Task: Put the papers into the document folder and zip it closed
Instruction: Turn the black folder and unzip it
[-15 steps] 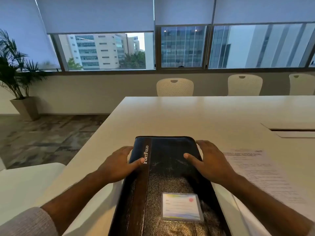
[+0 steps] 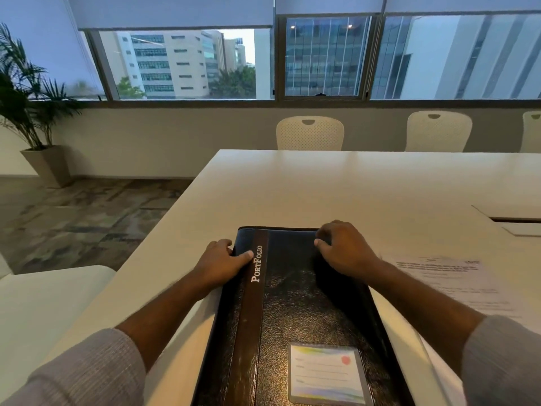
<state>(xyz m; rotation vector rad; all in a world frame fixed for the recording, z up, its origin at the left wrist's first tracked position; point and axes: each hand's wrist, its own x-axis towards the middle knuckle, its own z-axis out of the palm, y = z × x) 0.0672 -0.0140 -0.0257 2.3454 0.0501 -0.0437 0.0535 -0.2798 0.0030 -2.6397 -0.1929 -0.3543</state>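
We see a black, grain-patterned leather document folder [image 2: 307, 312] crossed by a dark brown band with white lettering, and a pale card pocket [image 2: 327, 374] streaked yellow and blue with a red dot. The smooth table [image 2: 336, 189] is cream-white, as are the perforated, dotted plastic chairs [image 2: 309, 133]. We note white printed papers [image 2: 456, 282] with black text, ribbed grey knit sleeves [image 2: 87, 367], and mottled grey-brown carpet [image 2: 82, 221].
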